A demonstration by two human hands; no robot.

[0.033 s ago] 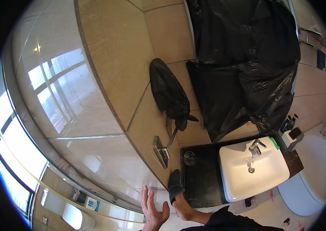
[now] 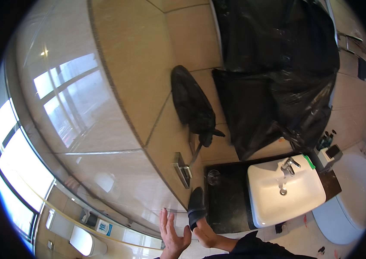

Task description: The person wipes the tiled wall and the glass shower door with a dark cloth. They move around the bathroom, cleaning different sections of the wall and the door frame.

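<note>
Bathroom seen from above, with a washbasin as the central fixture. The left hand point(image 2: 175, 236) enters at the lower edge and is empty and unclenched, its fingers extended upward and its thumb set apart on the right. It lies near the glossy tiled wall point(image 2: 105, 183) that fills the left side; contact between the two cannot be determined. The state of the right hand cannot be told from this view.

Just right of the left hand is a black slipper point(image 2: 197, 203), its toe toward the top of the view, apparently worn on a bare foot point(image 2: 205, 235) that extends from dark clothing point(image 2: 258, 247). The slipper appears against the left end of a black countertop point(image 2: 226, 211).

The countertop bears a clear drinking glass point(image 2: 213, 177) at its rear left corner and a white rectangular washbasin point(image 2: 264, 208) with a chrome faucet point(image 2: 290, 165). A green item point(image 2: 309, 162) lies at the basin's rear right corner. Above, black plastic sheeting point(image 2: 273, 49) covers a large panel; to its left, a black bag point(image 2: 190, 101) encloses an object near a chrome wall bracket point(image 2: 183, 170). A bright window point(image 2: 24, 166) occupies the far left.
</note>
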